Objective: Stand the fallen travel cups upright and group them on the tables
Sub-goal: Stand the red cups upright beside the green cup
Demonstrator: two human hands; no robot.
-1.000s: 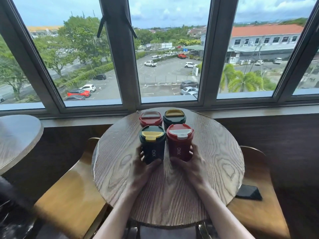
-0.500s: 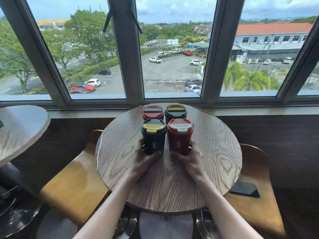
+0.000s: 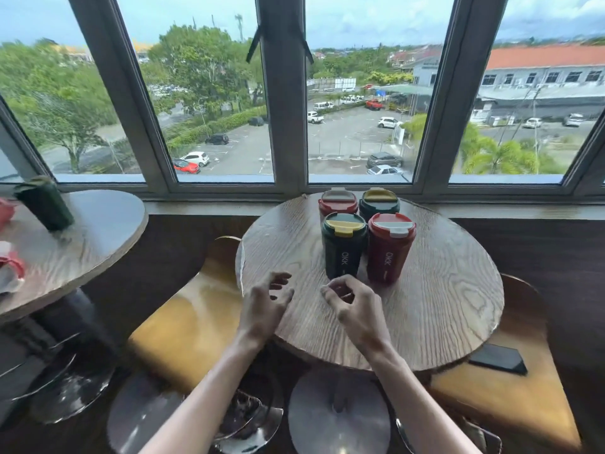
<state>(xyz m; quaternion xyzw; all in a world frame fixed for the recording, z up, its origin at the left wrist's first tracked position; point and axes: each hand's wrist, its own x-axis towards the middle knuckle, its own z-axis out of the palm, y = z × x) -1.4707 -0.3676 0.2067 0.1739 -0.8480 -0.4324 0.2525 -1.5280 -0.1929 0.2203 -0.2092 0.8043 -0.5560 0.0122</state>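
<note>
Several travel cups stand upright in a tight cluster on the round wooden table [image 3: 442,306]: a dark green cup with a yellow lid [image 3: 342,245] front left, a dark red cup with a white-tabbed lid [image 3: 389,249] front right, a red cup [image 3: 337,203] and a green cup [image 3: 379,201] behind them. My left hand [image 3: 265,303] and my right hand [image 3: 352,304] hover over the table's near part, just short of the cups, fingers loosely curled and holding nothing. On the left table [image 3: 98,231] a dark green cup [image 3: 44,204] stands; red cups [image 3: 9,263] show at the frame's left edge, blurred.
Wooden stools [image 3: 196,319] stand on either side of the near table; a black phone [image 3: 497,358] lies on the right stool. A window sill and wall run right behind both tables. Chrome pedestal bases [image 3: 339,414] sit on the floor below.
Both hands have let go of the two front cups and pulled back toward me. The view has swung left, bringing the left table and its cups into sight.
</note>
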